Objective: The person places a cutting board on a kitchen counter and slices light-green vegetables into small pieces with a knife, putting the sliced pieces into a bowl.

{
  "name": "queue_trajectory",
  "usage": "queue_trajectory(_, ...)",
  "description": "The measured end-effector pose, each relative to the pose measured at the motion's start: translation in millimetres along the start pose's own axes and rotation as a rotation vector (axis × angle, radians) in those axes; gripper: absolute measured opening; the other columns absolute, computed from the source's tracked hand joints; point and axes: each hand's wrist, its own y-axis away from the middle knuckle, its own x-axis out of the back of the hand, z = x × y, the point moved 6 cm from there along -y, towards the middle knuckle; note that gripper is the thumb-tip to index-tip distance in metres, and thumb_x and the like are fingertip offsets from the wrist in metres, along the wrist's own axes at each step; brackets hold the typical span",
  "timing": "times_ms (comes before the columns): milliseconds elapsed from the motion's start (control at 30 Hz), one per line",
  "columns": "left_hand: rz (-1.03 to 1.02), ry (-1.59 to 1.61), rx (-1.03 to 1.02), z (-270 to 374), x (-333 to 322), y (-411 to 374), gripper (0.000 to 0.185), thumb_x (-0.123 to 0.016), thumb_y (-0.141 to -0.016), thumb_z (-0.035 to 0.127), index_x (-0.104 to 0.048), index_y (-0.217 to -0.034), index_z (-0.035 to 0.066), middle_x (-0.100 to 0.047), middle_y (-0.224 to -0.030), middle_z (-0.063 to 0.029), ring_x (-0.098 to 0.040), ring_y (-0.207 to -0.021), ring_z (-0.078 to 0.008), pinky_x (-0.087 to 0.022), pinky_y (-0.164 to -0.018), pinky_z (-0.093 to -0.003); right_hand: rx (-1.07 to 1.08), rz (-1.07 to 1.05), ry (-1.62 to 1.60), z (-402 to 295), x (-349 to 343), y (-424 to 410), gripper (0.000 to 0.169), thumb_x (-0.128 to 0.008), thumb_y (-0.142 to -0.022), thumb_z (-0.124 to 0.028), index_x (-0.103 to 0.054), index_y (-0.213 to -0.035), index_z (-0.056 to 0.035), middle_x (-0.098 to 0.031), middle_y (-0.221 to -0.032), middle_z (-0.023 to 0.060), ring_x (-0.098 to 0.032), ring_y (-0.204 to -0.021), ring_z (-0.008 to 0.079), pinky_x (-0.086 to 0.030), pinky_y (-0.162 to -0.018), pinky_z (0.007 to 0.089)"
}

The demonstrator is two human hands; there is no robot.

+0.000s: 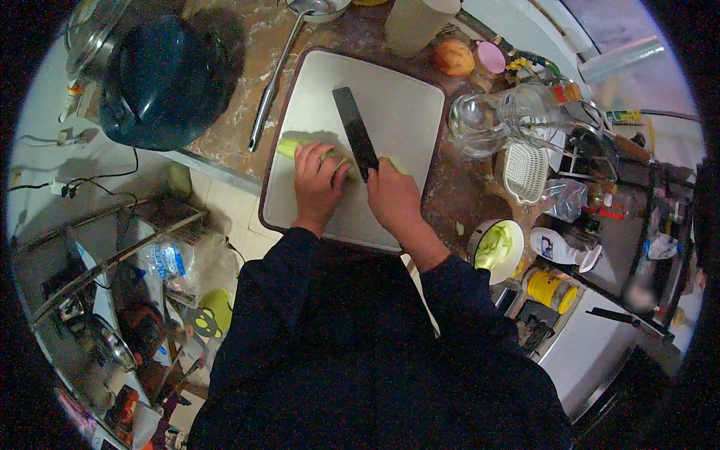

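A white cutting board (388,107) with a dark rim lies on the brown counter before me. On its left half my left hand (319,183) presses down a pale green vegetable (288,148), whose kind I cannot tell for sure. My right hand (396,197) grips the handle of a kitchen knife (354,126). The dark blade points away from me and slightly left, just right of the vegetable. Another pale green piece (397,164) shows partly behind my right hand. To the right of the board, a white bowl (517,254) holds light green cut pieces (496,245).
A long-handled metal ladle (273,84) lies left of the board; farther left is a large dark vessel (163,79). Beyond the board are a beige cylindrical container (417,25) and a reddish-yellow round fruit (453,57). Right stand a glass jug (484,121) and a white plastic basket (525,171).
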Motion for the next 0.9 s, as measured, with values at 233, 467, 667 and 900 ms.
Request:
queue_trajectory(233, -0.012, 0.018, 0.02, 1, 0, -2, 0.019, -0.071, -0.077, 0.017, -0.062, -0.091, 0.008, -0.058, -0.107, -0.0087, -0.052, -0.108, -0.0338, -0.033, -0.102, -0.0544, -0.055, -0.121, 0.011, -1, 10, 38, 0.022, -0.05, -0.092, -0.026, -0.052, -0.09, -0.0039, -0.062, -0.07, 0.0213, -0.06, -0.067, 0.0424, -0.047, -0.065, 0.0538)
queue_trajectory(467, -0.037, 0.017, 0.036, -1, -3, -2, 0.018, -0.071, -0.076, 0.015, -0.062, -0.09, 0.009, -0.058, -0.106, -0.0084, -0.052, -0.108, -0.0336, -0.032, -0.103, -0.0543, 0.003, -0.063, -0.07, 2, -7, 19, 0.02, -0.051, -0.091, -0.023, -0.05, -0.087, -0.0038, -0.06, -0.068, 0.0219, -0.058, -0.065, 0.0442, -0.045, -0.06, 0.0536)
queue_trajectory(667, -0.003, -0.008, 0.011, -2, -2, -1, 0.015, -0.069, -0.078, 0.016, -0.061, -0.089, 0.008, -0.058, -0.106, -0.0088, -0.052, -0.108, -0.0345, -0.033, -0.102, -0.0548, 0.113, 0.065, 0.084, -13, -34, 4, 0.017, -0.052, -0.091, -0.022, -0.051, -0.087, -0.0052, -0.06, -0.064, 0.0189, -0.06, -0.062, 0.0408, -0.045, -0.058, 0.051)
queue_trajectory(900, 0.014, 0.031, 0.012, -3, -2, 2, 0.01, -0.065, -0.082, 0.015, -0.06, -0.085, 0.006, -0.059, -0.106, -0.0091, -0.053, -0.108, -0.0344, -0.033, -0.102, -0.0556, 0.051, 0.053, -0.004, -7, -6, 3, 0.018, -0.052, -0.091, -0.023, -0.051, -0.091, -0.005, -0.06, -0.065, 0.0196, -0.059, -0.063, 0.0432, -0.045, -0.06, 0.0526)
